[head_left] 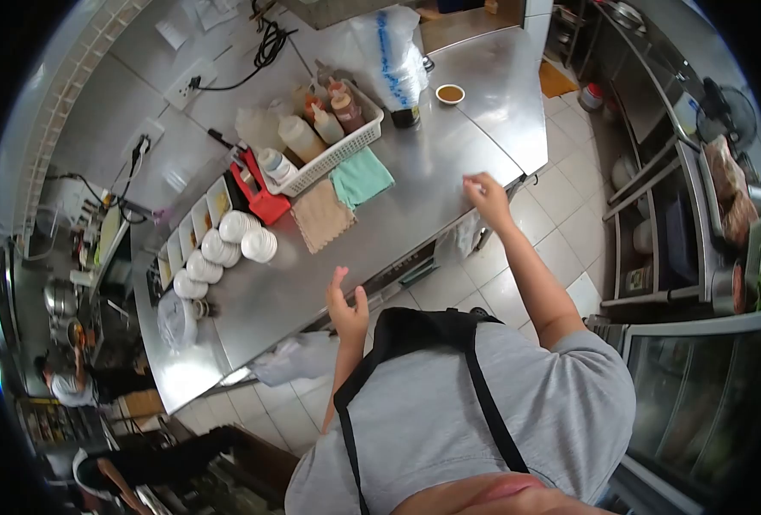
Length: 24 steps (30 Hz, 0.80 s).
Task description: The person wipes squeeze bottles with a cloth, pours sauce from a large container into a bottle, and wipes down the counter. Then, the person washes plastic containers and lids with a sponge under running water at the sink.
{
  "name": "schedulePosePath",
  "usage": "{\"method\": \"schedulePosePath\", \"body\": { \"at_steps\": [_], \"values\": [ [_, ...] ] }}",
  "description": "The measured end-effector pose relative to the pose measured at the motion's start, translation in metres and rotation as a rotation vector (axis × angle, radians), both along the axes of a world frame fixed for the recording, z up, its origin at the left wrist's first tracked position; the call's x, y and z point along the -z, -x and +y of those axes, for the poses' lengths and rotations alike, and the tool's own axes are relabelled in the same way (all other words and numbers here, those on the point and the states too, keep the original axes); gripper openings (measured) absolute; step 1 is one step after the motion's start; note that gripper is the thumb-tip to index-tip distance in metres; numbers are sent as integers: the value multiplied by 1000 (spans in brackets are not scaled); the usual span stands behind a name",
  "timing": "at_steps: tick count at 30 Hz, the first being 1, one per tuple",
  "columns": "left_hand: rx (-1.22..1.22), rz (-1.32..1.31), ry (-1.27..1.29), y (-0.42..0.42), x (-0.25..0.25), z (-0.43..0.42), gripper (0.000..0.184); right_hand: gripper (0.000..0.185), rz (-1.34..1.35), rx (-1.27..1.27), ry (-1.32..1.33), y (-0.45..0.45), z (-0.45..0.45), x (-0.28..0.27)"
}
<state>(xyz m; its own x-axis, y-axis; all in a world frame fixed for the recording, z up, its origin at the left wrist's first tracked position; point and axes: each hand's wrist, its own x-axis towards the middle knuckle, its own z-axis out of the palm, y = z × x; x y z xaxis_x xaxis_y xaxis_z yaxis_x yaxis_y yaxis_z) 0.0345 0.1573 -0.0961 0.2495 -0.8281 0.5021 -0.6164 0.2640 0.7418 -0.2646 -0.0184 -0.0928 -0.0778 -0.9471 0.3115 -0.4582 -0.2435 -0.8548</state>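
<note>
My left hand (pixel 346 307) is raised just off the front edge of the steel counter (pixel 329 266), fingers apart and nothing in it. Over the counter's edge farther right, my right hand (pixel 488 201) has its fingers curled in, and no object shows in it. Beyond that hand, a small white bowl of brown sauce (pixel 450 94) stands on the counter. A green cloth (pixel 362 178) and a beige cloth (pixel 323 216) lie flat between my hands and a white basket (pixel 333 154) of squeeze bottles (pixel 301 139).
Left on the counter are stacked white bowls (pixel 221 248), a red-handled item (pixel 265 202), ingredient containers (pixel 194 225) and a plastic bag (pixel 176 319). A clear plastic roll (pixel 387 60) stands at the back. Shelving (pixel 655 215) lines the right; other people (pixel 76 386) work at the far left.
</note>
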Motion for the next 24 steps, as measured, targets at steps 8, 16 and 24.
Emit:
{"method": "schedulePosePath", "body": {
  "at_steps": [8, 16, 24],
  "values": [
    [-99, -73, -168, 50, 43, 33, 42, 46, -490, -210, -328, 10, -135, -11],
    [-567, -70, -1000, 66, 296, 257, 46, 84, -193, -77, 15, -72, -219, -27],
    [-457, 176, -1486, 96, 299, 324, 43, 95, 230, 200, 374, -107, -226, -47]
  ]
}}
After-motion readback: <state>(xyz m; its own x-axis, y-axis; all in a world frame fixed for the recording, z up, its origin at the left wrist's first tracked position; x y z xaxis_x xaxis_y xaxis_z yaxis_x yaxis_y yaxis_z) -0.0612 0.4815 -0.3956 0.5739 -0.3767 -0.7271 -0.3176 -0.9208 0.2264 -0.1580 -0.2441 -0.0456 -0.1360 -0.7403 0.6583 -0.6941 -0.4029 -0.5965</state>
